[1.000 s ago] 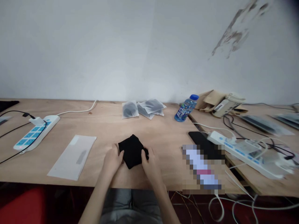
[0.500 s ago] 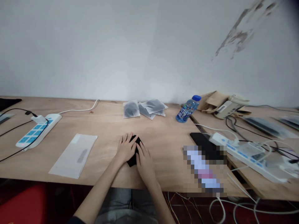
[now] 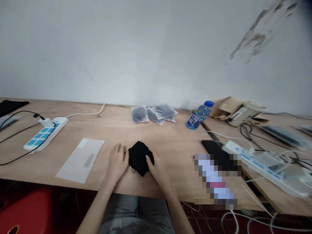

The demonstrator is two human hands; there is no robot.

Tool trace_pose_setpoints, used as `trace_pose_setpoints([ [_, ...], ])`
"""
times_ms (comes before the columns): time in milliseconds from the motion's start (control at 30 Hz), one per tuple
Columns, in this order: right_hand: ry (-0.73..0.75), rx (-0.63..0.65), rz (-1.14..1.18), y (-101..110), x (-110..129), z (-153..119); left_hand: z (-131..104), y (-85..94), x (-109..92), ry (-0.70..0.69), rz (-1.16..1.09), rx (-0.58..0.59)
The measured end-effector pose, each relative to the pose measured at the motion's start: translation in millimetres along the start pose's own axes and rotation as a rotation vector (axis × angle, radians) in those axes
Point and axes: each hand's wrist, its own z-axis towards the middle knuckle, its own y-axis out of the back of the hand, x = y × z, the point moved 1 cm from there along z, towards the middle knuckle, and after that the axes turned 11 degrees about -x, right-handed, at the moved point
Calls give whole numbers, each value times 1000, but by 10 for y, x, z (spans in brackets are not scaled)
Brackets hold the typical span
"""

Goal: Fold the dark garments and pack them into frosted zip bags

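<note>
A black cloth piece (image 3: 140,158), folded into an angular shape with a small loop at its lower left, lies flat on the wooden table (image 3: 175,143). My left hand (image 3: 117,162) rests at its left edge, fingers apart, thumb beside the cloth. On the right side, my right hand (image 3: 156,165) has its thumb on top of the cloth; its other fingers are at the right edge, partly hidden. Left of my hands lies a flat white packet (image 3: 79,162). Several translucent bags with dark contents, one of them a bag (image 3: 139,114), lie near the wall.
A blue-capped bottle (image 3: 200,115) leans at the back right near a cup (image 3: 246,113). Power strips stand left (image 3: 46,135) and right (image 3: 263,167), with cables. A pixelated phone-like object (image 3: 215,180) lies by the front edge.
My hands have moved apart from the top of the black cloth to its two sides, uncovering most of it. The view has shifted slightly.
</note>
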Motion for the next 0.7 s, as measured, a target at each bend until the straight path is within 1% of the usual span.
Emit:
trace_pose_setpoints([
  [100,-64,50,-36,-48,15,113,-101,338,433,73,-4,-100],
  [167,-122,71,-68,-95,3,209,-215,521,692,177,68,-168],
  [233,-190,114,-49,-140,-23,303,-346,637,885,290,158,-202],
  [300,-261,172,34,-171,-50,375,-464,685,1004,368,215,-194],
  [400,-326,208,137,-163,-64,415,-579,690,1080,377,218,-183],
  [533,-335,220,210,-47,-10,364,-627,700,1094,344,199,-216],
  [633,-328,216,342,74,35,295,-610,718,1046,328,159,-229],
  [700,-337,197,392,138,37,242,-575,707,961,323,116,-247],
])
